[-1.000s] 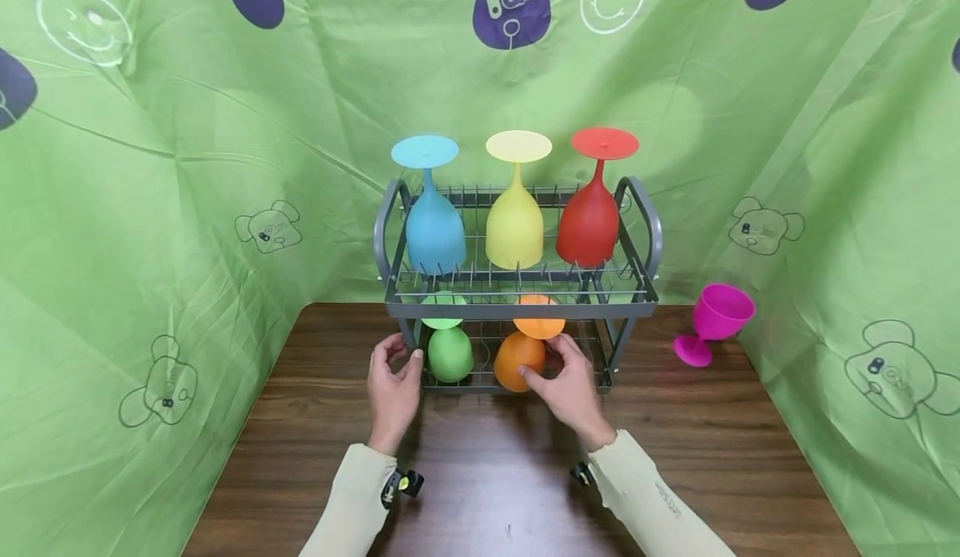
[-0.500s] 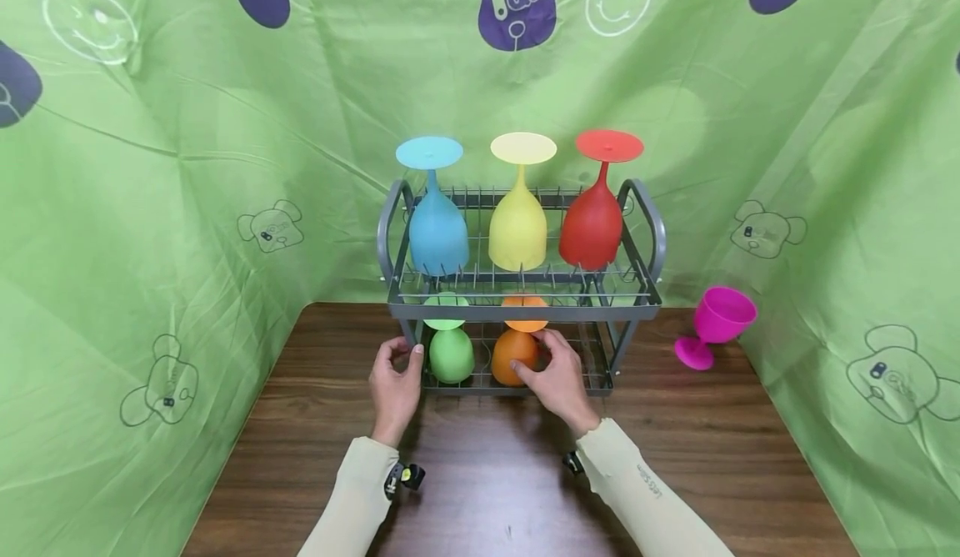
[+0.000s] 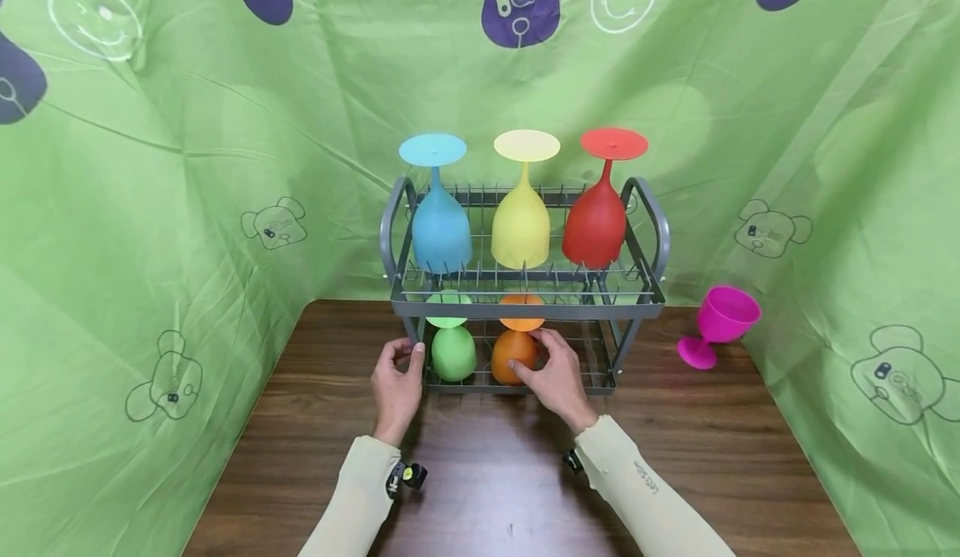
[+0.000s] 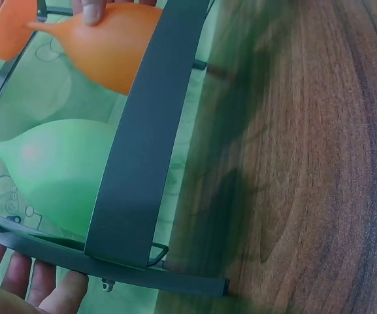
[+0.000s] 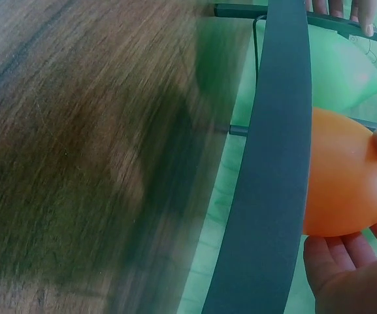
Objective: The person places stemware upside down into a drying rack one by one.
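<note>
An orange goblet (image 3: 513, 357) stands upside down on the lower tier of a dark grey two-tier dish rack (image 3: 517, 310). My right hand (image 3: 557, 378) grips its bowl, thumb at the front and fingers round the right side; the right wrist view shows the bowl (image 5: 348, 176) behind the rack's lower front bar (image 5: 263, 163). At the rack's left post, my left hand (image 3: 397, 382) holds the frame between thumb and fingers (image 4: 67, 294). Just right of that hand is an upside-down green goblet (image 3: 453, 354). The upper tier's front rail partly covers the stems of both lower goblets.
Blue (image 3: 442, 236), yellow (image 3: 521, 232) and red goblets (image 3: 595, 232) stand upside down on the upper tier. A magenta goblet (image 3: 726, 315) stands tilted on the wooden table (image 3: 480, 474) right of the rack. Green printed cloth (image 3: 150, 207) surrounds the table on three sides.
My right hand has shifted the orange goblet slightly left, and the goblet has gone from leaning to upright. My left hand stays on the rack. The head view has shifted slightly.
</note>
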The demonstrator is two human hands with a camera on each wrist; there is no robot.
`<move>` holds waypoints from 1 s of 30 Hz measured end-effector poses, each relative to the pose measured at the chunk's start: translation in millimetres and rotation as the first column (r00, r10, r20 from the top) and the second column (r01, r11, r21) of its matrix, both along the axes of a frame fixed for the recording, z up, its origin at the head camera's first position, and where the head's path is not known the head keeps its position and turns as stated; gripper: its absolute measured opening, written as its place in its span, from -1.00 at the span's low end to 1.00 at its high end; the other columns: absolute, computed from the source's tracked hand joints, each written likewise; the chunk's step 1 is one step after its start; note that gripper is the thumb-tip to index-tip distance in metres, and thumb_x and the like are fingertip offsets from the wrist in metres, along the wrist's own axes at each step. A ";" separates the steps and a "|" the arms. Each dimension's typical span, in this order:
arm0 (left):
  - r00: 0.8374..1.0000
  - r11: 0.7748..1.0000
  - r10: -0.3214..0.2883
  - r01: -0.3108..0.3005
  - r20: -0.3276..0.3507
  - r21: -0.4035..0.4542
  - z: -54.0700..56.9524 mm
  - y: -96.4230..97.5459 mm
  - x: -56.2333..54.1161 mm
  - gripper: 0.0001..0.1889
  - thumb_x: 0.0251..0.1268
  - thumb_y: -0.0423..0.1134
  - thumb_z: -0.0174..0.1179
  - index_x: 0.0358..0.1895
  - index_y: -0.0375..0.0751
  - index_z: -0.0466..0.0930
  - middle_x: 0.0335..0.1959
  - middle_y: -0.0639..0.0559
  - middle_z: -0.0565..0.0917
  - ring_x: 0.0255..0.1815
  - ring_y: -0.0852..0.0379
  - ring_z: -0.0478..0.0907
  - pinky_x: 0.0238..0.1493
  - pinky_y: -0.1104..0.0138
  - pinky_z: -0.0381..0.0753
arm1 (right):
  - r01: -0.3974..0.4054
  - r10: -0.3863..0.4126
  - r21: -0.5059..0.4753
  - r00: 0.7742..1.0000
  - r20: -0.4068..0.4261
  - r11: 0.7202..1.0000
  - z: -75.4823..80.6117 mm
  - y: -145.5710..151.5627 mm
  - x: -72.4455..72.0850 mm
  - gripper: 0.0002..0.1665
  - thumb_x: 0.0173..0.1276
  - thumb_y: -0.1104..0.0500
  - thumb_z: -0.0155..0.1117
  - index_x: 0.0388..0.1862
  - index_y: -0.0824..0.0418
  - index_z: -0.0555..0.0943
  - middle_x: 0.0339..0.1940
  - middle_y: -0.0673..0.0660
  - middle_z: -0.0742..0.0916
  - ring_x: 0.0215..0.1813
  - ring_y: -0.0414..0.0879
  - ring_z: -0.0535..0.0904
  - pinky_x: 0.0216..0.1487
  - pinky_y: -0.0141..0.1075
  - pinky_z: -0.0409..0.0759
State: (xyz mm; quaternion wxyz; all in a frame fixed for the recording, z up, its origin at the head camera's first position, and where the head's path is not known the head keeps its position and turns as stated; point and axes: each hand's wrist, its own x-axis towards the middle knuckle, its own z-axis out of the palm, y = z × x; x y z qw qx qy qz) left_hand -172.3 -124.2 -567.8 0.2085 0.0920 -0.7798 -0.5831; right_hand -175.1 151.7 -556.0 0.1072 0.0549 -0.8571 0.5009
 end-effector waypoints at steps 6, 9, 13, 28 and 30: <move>1.000 1.000 -0.001 0.002 -0.007 0.013 -0.5 -0.9 -0.9 -0.76 0.51 -0.14 0.34 0.03 -0.22 0.66 -0.08 -0.14 0.76 -0.03 -0.01 0.72 -0.05 0.27 0.66 | -0.015 0.015 -0.002 0.999 -0.032 1.000 -1.4 -0.6 -1.8 -0.31 0.18 0.09 0.71 0.29 0.10 0.66 0.23 0.07 0.68 0.17 0.06 0.70 0.19 0.07 0.74; 1.000 1.000 -0.007 0.008 -0.008 0.020 -1.1 -1.0 -1.0 -0.75 0.51 -0.13 0.34 0.03 -0.22 0.66 -0.08 -0.14 0.76 -0.04 -0.02 0.73 -0.02 0.18 0.69 | -0.019 0.019 -0.001 0.999 -0.036 1.000 -2.8 -0.6 -1.9 -0.30 0.18 0.08 0.71 0.29 0.11 0.65 0.23 0.08 0.68 0.18 0.05 0.70 0.20 0.03 0.74; 1.000 1.000 -0.019 0.020 -0.013 0.024 -1.8 -1.2 -0.7 -0.74 0.51 -0.12 0.34 0.03 -0.22 0.67 -0.08 -0.14 0.76 -0.04 -0.04 0.73 -0.03 0.18 0.69 | -0.015 0.015 0.005 0.999 -0.040 1.000 -4.1 -0.3 -1.5 -0.28 0.18 0.06 0.70 0.31 0.12 0.64 0.24 0.09 0.67 0.18 0.05 0.70 0.19 0.00 0.75; 1.000 0.999 -0.023 0.023 -0.008 0.026 -6.1 -2.9 -0.1 -0.75 0.52 -0.11 0.32 0.06 -0.18 0.66 -0.07 -0.13 0.75 -0.01 -0.02 0.72 -0.09 0.51 0.59 | 0.020 -0.025 -0.043 0.991 -0.130 0.999 0.2 17.0 13.4 -0.23 0.21 -0.05 0.69 0.38 0.05 0.63 0.31 0.01 0.70 0.31 0.06 0.66 0.31 0.13 0.66; 1.000 0.999 -0.025 0.025 -0.005 0.021 -6.3 -2.7 -0.1 -0.74 0.53 -0.10 0.32 0.07 -0.18 0.66 -0.06 -0.12 0.75 -0.01 -0.03 0.72 -0.08 0.50 0.59 | 0.037 -0.044 -0.051 0.989 -0.143 0.998 3.7 23.5 17.0 -0.24 0.22 -0.04 0.68 0.38 0.07 0.63 0.31 0.00 0.70 0.30 0.03 0.66 0.31 0.11 0.67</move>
